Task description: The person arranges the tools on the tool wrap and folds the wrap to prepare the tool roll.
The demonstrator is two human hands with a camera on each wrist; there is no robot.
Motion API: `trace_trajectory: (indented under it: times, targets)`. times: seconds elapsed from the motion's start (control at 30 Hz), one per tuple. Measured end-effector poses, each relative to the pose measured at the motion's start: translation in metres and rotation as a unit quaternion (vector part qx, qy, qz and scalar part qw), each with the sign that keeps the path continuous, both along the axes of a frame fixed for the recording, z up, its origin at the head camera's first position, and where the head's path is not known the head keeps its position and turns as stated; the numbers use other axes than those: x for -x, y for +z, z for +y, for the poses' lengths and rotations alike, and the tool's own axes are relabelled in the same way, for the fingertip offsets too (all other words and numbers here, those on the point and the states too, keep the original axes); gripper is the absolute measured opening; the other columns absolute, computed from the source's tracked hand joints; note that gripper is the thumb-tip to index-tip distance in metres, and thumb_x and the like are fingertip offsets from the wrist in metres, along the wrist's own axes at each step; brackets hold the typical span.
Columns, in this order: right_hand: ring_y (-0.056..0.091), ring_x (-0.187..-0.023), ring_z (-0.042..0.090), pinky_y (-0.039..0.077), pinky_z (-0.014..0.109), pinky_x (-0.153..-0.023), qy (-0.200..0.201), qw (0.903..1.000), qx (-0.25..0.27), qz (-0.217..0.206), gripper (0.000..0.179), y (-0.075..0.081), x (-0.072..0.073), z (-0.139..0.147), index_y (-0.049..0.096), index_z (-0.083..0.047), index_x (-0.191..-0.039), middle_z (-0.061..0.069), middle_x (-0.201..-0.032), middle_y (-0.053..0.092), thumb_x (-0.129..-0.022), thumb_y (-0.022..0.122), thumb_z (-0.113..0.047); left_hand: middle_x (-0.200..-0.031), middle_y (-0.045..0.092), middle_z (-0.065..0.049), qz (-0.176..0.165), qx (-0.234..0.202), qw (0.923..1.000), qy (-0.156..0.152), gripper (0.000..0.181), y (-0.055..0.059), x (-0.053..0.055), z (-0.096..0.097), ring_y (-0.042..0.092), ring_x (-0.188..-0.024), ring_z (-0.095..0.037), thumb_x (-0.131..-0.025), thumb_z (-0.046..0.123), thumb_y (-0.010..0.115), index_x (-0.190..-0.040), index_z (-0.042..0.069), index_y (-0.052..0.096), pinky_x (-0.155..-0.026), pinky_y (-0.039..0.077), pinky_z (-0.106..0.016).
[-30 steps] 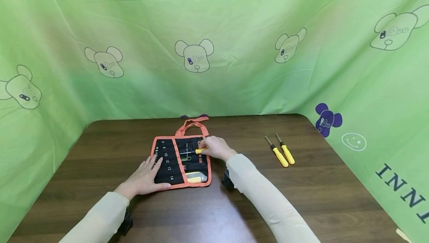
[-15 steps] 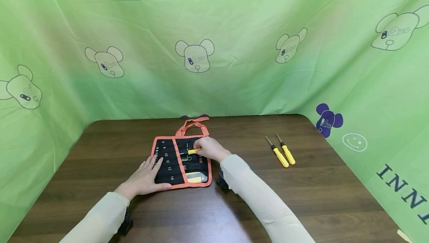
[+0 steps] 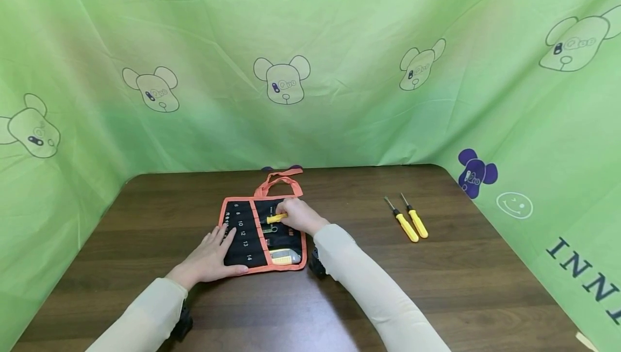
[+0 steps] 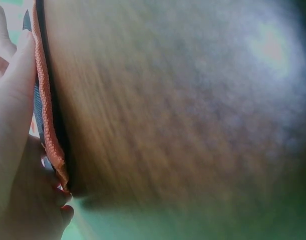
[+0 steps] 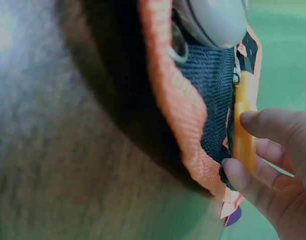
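A black tool pouch (image 3: 247, 245) with orange edging lies unrolled on the table. My left hand (image 3: 208, 257) rests flat over its left edge, fingers spread. With thumb and fingers, my right hand (image 3: 302, 215) pinches the yellow handle of a screwdriver (image 3: 275, 219) above the right half of the pouch. The screwdriver points left and its shaft is hidden, apparently inside a pocket. In the right wrist view the yellow handle (image 5: 245, 130) sits between the thumb and fingers. A yellow and grey utility knife (image 3: 285, 257) sits in the lowest pocket.
Two yellow-handled screwdrivers, a left one (image 3: 406, 227) and a right one (image 3: 417, 222), lie side by side on the wooden table (image 3: 466, 266). Orange straps (image 3: 278, 180) extend from the pouch's far edge. A green curtain (image 3: 339, 125) surrounds the table's back and sides.
My right hand has moved left with the screwdriver, and its shaft has slid out of sight toward the pouch's middle band. My left hand has stayed in place.
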State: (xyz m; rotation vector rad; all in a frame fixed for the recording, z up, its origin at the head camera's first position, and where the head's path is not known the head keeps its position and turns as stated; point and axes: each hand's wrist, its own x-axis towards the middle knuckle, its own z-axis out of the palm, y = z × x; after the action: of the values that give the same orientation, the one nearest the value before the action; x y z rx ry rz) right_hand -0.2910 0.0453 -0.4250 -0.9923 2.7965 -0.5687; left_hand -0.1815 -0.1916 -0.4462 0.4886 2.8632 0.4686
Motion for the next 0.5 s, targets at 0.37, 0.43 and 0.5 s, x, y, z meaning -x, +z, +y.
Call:
trace_trajectory:
  times: [0.37,0.43,0.5]
  targets:
    - [0.057,-0.080,0.013,0.048,0.028,-0.075,0.010,0.9999,-0.002,0.009,0.012,-0.0018,-0.0006,-0.0012,0.070,-0.006,-0.095,0.004,-0.093,0.063,-0.088,0.061,-0.005,-0.147,0.012,-0.028,-0.001,-0.002,1.0000,0.002,0.104,-0.0002,0.0003,-0.0002,0.011,-0.134,-0.043,-0.075,0.071,0.052,-0.144,-0.002,0.023,-0.104,0.014,-0.055]
    - [0.058,-0.082,0.013,0.048,0.028,-0.075,0.010,0.9999,-0.009,0.003,0.013,-0.0016,-0.0008,-0.0016,0.070,-0.006,-0.097,0.004,-0.094,0.064,-0.089,0.060,-0.006,-0.147,0.012,-0.028,-0.001,-0.002,1.0000,0.002,0.104,-0.0003,0.0000,-0.0003,0.011,-0.134,-0.043,-0.075,0.071,0.053,-0.144,-0.002,0.022,-0.104,0.014,-0.055]
    - [0.059,-0.081,0.013,0.048,0.028,-0.075,0.010,0.9998,-0.014,-0.005,0.014,-0.0009,-0.0015,-0.0018,0.071,-0.006,-0.099,0.004,-0.094,0.065,-0.090,0.059,-0.007,-0.147,0.012,-0.028,-0.001,-0.003,1.0000,0.002,0.104,-0.0004,-0.0002,-0.0004,0.011,-0.134,-0.043,-0.076,0.070,0.053,-0.144,-0.002,0.022,-0.104,0.014,-0.055]
